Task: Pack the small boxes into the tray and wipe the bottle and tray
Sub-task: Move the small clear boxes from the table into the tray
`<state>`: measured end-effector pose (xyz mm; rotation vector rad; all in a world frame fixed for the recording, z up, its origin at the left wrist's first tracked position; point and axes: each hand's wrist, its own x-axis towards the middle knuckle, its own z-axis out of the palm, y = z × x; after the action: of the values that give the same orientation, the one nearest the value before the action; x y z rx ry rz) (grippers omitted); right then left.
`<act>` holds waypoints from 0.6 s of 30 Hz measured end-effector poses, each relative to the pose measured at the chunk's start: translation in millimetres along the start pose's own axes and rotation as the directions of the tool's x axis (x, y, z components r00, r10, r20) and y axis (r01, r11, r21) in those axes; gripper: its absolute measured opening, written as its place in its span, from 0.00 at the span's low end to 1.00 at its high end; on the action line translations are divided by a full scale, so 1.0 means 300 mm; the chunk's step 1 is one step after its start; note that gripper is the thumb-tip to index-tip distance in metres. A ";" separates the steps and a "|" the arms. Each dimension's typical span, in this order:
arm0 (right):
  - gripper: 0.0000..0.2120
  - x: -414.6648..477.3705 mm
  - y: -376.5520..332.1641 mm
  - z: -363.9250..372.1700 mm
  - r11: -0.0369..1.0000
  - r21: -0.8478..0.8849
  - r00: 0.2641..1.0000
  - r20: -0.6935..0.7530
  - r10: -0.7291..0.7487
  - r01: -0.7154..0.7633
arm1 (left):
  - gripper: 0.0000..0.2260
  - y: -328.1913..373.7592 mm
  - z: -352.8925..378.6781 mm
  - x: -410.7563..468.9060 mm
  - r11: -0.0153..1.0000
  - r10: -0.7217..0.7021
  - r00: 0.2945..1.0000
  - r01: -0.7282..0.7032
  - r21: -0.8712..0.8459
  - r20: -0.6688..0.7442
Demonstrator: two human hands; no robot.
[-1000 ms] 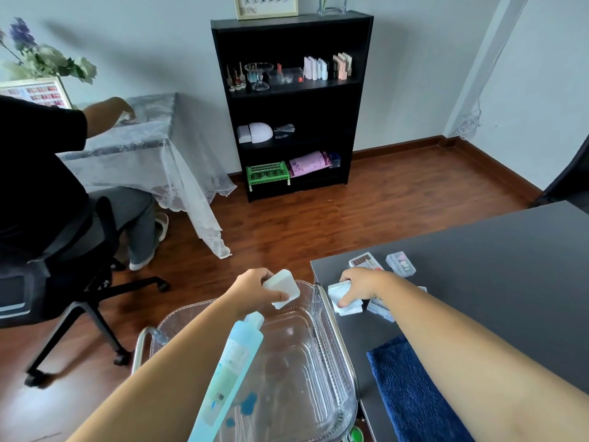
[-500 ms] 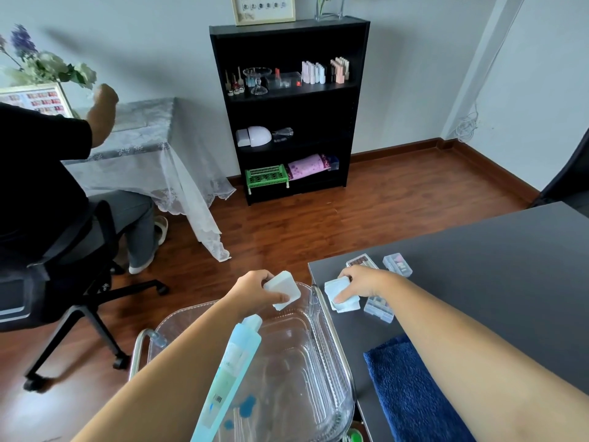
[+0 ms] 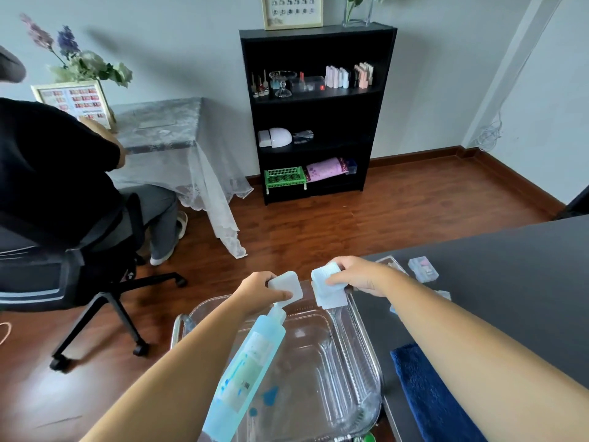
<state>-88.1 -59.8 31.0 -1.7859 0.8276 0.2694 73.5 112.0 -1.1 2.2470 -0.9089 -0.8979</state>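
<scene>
Lower centre of frame: left hand [image 3: 259, 291] is pinching one small box [image 3: 286, 286]; right hand [image 3: 358, 275] fingers are clamping pale-blue boxes [image 3: 327, 288] above the tray [image 3: 352, 352].

Nail salon: polish bottles [image 3: 337, 77], nail lamp [image 3: 275, 137], colour chart [image 3: 75, 102].

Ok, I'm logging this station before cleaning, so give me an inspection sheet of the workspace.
Surface: dark table, blue cloth on its near part.
Job's things: clear tray beside the dark table; bottle tilted in it; loose boxes on the dark table.
Clutter: nothing seen.
Hands: left hand grips a box, right hand grips stacked boxes, both over the tray's far rim.
Cables: white cable at the far wall.
Surroundings: black shelf, seated person, covered table.
</scene>
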 end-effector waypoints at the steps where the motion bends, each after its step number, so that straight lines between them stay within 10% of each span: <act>1: 0.13 0.012 -0.004 0.039 1.000 0.002 1.000 0.017 0.012 -0.012 | 0.13 -0.027 -0.011 -0.006 1.000 -0.010 1.000 0.010 0.003 -0.003; 18: 0.18 0.274 0.268 0.395 0.942 -0.213 0.956 -0.195 0.220 -0.260 | 0.09 -0.331 0.100 -0.004 0.988 -0.121 0.992 0.124 -0.090 0.037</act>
<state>-55.5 0.9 -119.0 -1.9490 1.1802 0.3948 88.4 167.4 -87.7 2.2344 -0.7333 -1.0120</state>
